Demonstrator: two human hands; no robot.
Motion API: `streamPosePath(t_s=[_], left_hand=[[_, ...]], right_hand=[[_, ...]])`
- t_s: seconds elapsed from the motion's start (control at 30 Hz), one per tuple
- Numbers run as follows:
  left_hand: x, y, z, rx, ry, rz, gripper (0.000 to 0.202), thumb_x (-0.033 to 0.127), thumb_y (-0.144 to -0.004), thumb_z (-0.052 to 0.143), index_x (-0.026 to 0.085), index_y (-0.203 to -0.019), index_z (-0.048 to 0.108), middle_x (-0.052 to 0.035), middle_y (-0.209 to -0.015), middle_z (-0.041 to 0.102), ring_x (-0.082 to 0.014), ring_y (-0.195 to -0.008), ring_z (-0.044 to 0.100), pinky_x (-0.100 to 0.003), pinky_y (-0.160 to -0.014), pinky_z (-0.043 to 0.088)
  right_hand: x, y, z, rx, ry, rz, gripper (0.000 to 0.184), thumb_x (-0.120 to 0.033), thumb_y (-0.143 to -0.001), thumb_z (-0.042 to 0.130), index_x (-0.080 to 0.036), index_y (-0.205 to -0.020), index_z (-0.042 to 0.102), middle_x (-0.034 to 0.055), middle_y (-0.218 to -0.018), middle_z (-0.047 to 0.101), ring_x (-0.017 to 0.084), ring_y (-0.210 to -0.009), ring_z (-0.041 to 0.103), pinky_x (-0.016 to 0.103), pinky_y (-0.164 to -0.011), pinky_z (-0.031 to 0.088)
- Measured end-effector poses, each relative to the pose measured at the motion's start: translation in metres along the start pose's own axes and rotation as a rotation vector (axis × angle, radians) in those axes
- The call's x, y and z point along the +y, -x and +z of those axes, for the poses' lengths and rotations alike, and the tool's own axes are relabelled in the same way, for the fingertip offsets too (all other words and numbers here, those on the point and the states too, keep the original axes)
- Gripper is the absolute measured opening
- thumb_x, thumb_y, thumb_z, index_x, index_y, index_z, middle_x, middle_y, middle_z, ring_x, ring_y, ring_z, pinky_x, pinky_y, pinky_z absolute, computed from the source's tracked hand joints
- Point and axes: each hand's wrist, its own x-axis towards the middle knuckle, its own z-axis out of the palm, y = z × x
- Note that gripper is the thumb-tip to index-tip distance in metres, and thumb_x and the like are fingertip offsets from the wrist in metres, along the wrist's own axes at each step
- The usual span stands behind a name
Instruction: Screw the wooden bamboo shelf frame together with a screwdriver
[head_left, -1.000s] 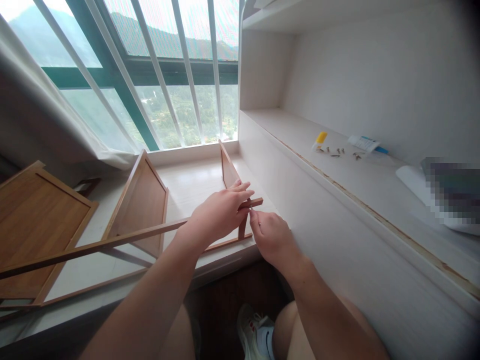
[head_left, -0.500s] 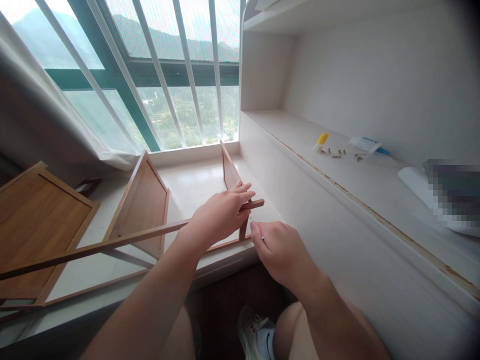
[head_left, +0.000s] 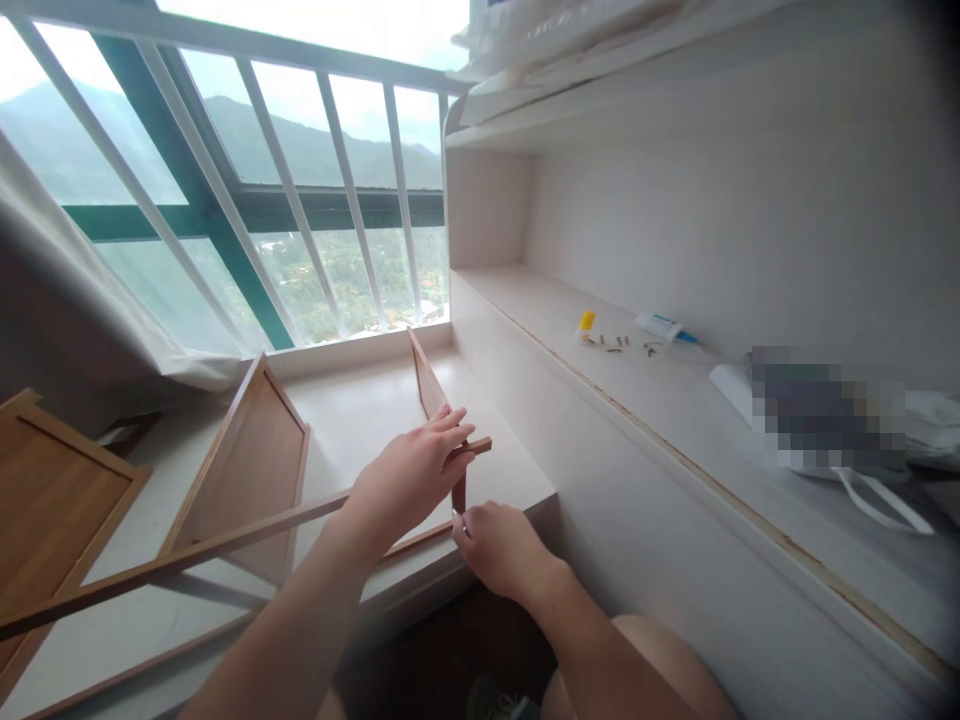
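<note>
My left hand [head_left: 416, 465] is closed over the long wooden bar [head_left: 262, 525] near its right end, fingers on top and thumb below. The bar slants across wooden panels on the sill. Below its end, my right hand [head_left: 499, 545] pinches what looks like a small hex key [head_left: 455, 514], mostly hidden by the fingers. It is beside the front post [head_left: 459, 492] of the right wooden panel [head_left: 427, 375]. A second panel [head_left: 240, 470] stands left of my left hand, and another [head_left: 64, 490] is at the far left.
On the shelf [head_left: 517, 300] to the right lie several small screws [head_left: 615, 348], a yellow-capped glue bottle [head_left: 586, 322] and a plastic packet [head_left: 660, 328]. A blurred-out item [head_left: 817, 405] lies farther right. Window bars [head_left: 337, 150] stand behind the sill; a curtain [head_left: 90, 270] hangs left.
The view has tilted up and shifted right. My right hand has moved lower relative to the bar, down along the post. My left hand keeps its place on the bar.
</note>
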Motion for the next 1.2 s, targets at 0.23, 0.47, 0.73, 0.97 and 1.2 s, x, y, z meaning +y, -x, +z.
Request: streamPosePath(t_s=[0.23, 0.47, 0.73, 0.97, 1.2], left_hand=[[0.005, -0.001, -0.003, 0.058, -0.007, -0.007, 0.03, 0.036, -0.094, 0.044, 0.033, -0.115, 0.065, 0.0031, -0.134, 0.058, -0.0236, -0.134, 0.043, -0.039, -0.099, 0.05], [0.004, -0.003, -0.012, 0.019, 0.094, 0.04, 0.027, 0.036, -0.092, 0.047, 0.033, -0.107, 0.069, 0.0023, -0.128, 0.063, -0.0248, -0.129, 0.049, -0.036, -0.101, 0.048], [0.01, 0.0, -0.013, 0.054, 0.121, 0.027, 0.027, 0.035, -0.093, 0.046, 0.033, -0.106, 0.07, 0.0011, -0.122, 0.066, -0.0231, -0.126, 0.053, -0.033, -0.099, 0.048], [0.0, 0.002, -0.007, 0.034, 0.148, 0.055, 0.029, 0.03, -0.089, 0.051, 0.029, -0.114, 0.067, -0.0031, -0.135, 0.057, -0.023, -0.134, 0.044, -0.037, -0.108, 0.041], [-0.006, 0.003, -0.002, 0.041, 0.196, 0.061, 0.036, 0.027, -0.083, 0.058, 0.026, -0.118, 0.066, -0.0058, -0.136, 0.056, -0.0249, -0.136, 0.039, -0.039, -0.108, 0.042]], right_hand=[[-0.006, 0.004, 0.015, -0.054, -0.043, -0.058, 0.044, -0.031, -0.094, 0.034, -0.013, -0.085, 0.073, 0.0188, -0.079, 0.072, 0.03, -0.075, 0.071, 0.04, -0.068, 0.052], [-0.013, 0.014, 0.014, -0.06, -0.037, -0.081, 0.044, -0.031, -0.092, 0.038, -0.011, -0.081, 0.075, 0.0208, -0.077, 0.072, 0.033, -0.075, 0.072, 0.043, -0.067, 0.055], [-0.015, 0.017, 0.021, -0.087, -0.011, -0.142, 0.042, -0.03, -0.092, 0.04, -0.013, -0.079, 0.076, 0.0193, -0.078, 0.073, 0.031, -0.076, 0.072, 0.04, -0.067, 0.055], [-0.012, 0.021, 0.002, 0.109, -0.049, -0.085, 0.053, -0.031, -0.1, 0.025, -0.015, -0.083, 0.072, 0.015, -0.081, 0.073, 0.026, -0.078, 0.071, 0.032, -0.069, 0.048], [-0.006, 0.017, -0.031, 0.371, -0.076, 0.01, 0.055, -0.031, -0.103, 0.019, -0.018, -0.079, 0.067, 0.0082, -0.077, 0.072, 0.018, -0.072, 0.066, 0.026, -0.063, 0.035]])
